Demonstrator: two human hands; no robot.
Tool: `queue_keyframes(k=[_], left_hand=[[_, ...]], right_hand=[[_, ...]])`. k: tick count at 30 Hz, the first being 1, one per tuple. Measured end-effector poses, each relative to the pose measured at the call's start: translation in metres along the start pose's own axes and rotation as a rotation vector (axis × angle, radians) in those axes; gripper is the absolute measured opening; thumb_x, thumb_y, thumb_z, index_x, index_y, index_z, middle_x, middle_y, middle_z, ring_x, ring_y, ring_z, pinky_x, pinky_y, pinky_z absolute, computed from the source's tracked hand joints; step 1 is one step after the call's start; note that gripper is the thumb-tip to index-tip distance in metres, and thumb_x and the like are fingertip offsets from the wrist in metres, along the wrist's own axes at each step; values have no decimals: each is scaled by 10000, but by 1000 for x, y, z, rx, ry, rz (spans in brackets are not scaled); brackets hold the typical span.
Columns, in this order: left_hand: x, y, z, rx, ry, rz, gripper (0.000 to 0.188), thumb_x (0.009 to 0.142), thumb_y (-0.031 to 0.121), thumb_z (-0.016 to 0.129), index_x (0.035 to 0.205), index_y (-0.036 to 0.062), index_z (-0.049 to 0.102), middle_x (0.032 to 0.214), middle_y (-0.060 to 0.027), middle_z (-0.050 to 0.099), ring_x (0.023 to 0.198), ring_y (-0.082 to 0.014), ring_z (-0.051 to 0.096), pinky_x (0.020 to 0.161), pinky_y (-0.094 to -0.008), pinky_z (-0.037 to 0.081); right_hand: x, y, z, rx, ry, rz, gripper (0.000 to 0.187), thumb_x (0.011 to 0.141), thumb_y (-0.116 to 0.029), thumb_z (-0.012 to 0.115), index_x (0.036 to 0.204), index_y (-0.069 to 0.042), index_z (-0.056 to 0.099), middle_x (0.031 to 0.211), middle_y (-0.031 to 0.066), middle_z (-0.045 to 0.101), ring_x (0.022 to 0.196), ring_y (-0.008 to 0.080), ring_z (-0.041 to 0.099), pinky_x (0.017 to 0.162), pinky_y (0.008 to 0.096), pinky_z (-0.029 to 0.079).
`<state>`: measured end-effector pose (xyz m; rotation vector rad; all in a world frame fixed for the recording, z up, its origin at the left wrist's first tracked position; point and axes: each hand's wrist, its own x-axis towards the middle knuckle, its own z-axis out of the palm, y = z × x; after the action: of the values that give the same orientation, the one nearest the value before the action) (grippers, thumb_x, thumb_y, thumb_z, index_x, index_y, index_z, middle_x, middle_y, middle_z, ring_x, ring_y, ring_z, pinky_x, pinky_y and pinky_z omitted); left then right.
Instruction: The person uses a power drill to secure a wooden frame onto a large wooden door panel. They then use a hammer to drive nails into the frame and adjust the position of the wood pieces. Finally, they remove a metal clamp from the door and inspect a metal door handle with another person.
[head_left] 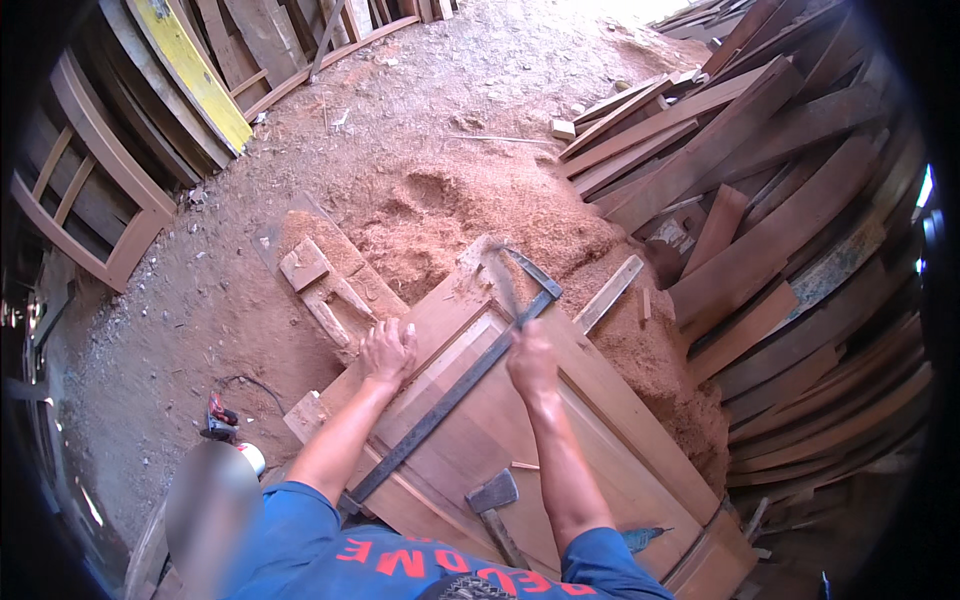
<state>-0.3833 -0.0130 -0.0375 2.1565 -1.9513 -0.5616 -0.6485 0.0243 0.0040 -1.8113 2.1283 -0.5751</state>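
Note:
A panelled wooden door (620, 440) lies aslant in front of me. Across it runs a long dark metal bar clamp (440, 405), its hooked jaw (535, 268) over the far edge. My left hand (388, 352) lies on the door's left frame piece, fingers slightly spread. My right hand (532, 357) is closed beside the clamp's upper end. A thin, motion-blurred stick-like thing (502, 280) reaches from its fist toward the far edge; its kind is unclear. Nearer me, a hammer (493, 493) with a broad metal head rests on the panel.
Wood offcuts (335, 295) lie beyond my left hand. A sawdust heap (470, 215) spreads past the door. Stacked boards (790, 230) crowd the right side; curved wooden frames (130, 245) lean at left. A red power tool (220, 415) with a cord sits on the ground.

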Motion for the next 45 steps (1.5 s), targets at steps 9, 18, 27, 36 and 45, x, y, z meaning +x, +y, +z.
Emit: queue_keyframes(k=[9, 18, 27, 36, 45], left_hand=[[-4, -17, 5, -4, 44, -13, 424, 994, 438, 490, 1102, 44, 601, 1133, -217, 652, 1120, -391, 617, 964, -546, 467], [-16, -22, 15, -18, 43, -16, 464, 988, 454, 501, 1161, 35, 599, 1171, -226, 643, 1127, -393, 616, 966, -545, 472], [-2, -16, 8, -8, 10, 23, 470, 993, 455, 483, 1191, 43, 594, 1168, -223, 642, 1154, -383, 609, 992, -533, 460], [-4, -14, 0, -13, 4, -17, 492, 994, 460, 471, 1215, 39, 597, 1175, -230, 644, 1146, -398, 611, 992, -546, 455], [-1, -25, 26, -6, 118, 8, 543, 986, 457, 483, 1260, 6, 612, 1297, -237, 620, 1200, -396, 581, 1047, -533, 420]], right_hand=[[13, -87, -105, 771, 513, -297, 202, 1009, -179, 578, 1086, -12, 494, 700, 162, 545, 590, 330, 567, 540, 429, 467], [14, -64, -80, 285, 142, -76, 240, 1023, -261, 579, 1013, -35, 499, 706, 233, 577, 648, 343, 645, 516, 428, 486], [-19, -3, -6, -9, 47, -20, 170, 991, -148, 591, 1067, -27, 500, 682, 243, 598, 659, 493, 626, 576, 552, 490], [2, -46, -20, 461, 386, -231, 189, 1001, -188, 581, 1071, -40, 487, 744, 236, 621, 672, 424, 629, 589, 509, 499], [-92, 1, -77, 318, -65, 176, 231, 969, -225, 652, 1076, -41, 562, 705, 214, 622, 641, 416, 634, 587, 486, 469]])
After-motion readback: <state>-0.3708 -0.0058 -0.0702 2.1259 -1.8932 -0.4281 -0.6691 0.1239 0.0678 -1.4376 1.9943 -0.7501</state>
